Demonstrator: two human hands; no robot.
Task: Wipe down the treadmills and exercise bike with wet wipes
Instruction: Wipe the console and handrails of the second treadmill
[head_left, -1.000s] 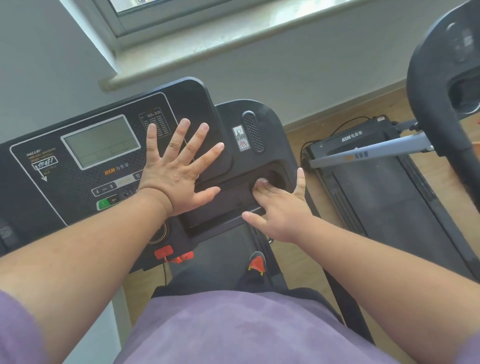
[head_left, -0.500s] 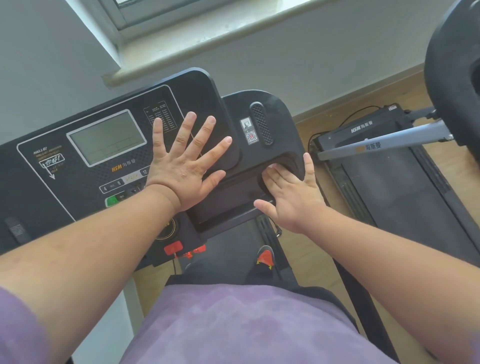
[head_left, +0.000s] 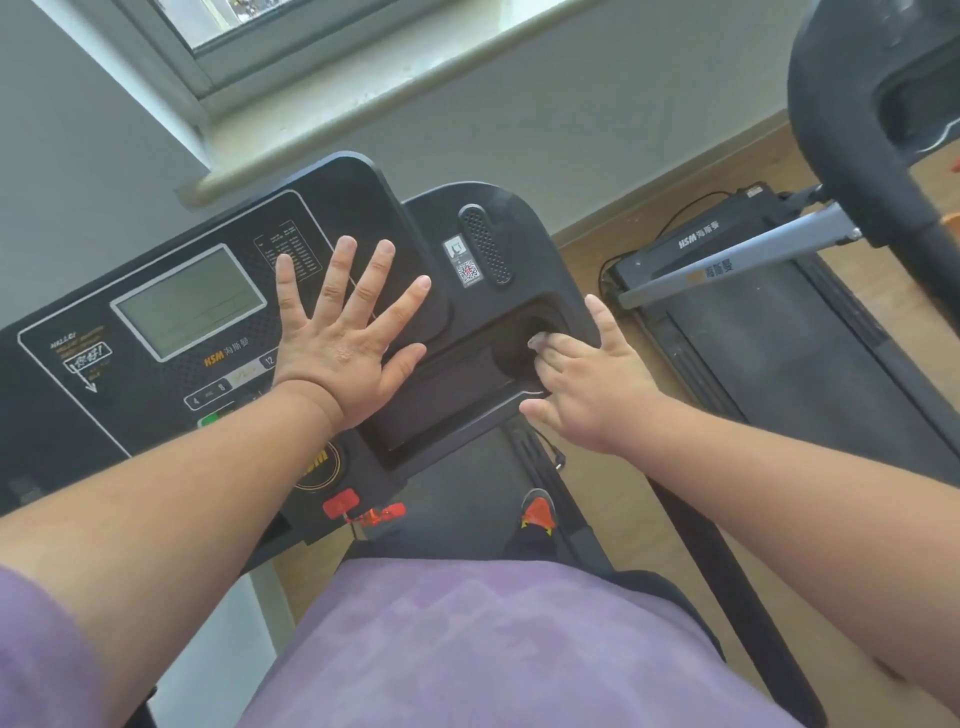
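**What I can't make out**

My left hand (head_left: 343, 343) covers part of the console (head_left: 156, 415), hiding several buttons. My right hand's fingertips (head_left: 540, 343) dip into the cup recess; whether they hold a wipe I can't tell. The second treadmill (head_left: 779, 338) runs off the right edge. The chart print (head_left: 283, 249) is too small to read.

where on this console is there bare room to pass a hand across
Free: the display and the panel left of the left hand, and the strip round the speaker grille above the cup recess. Crowded: the console middle under the left hand, and the recess, where the right hand reaches in.
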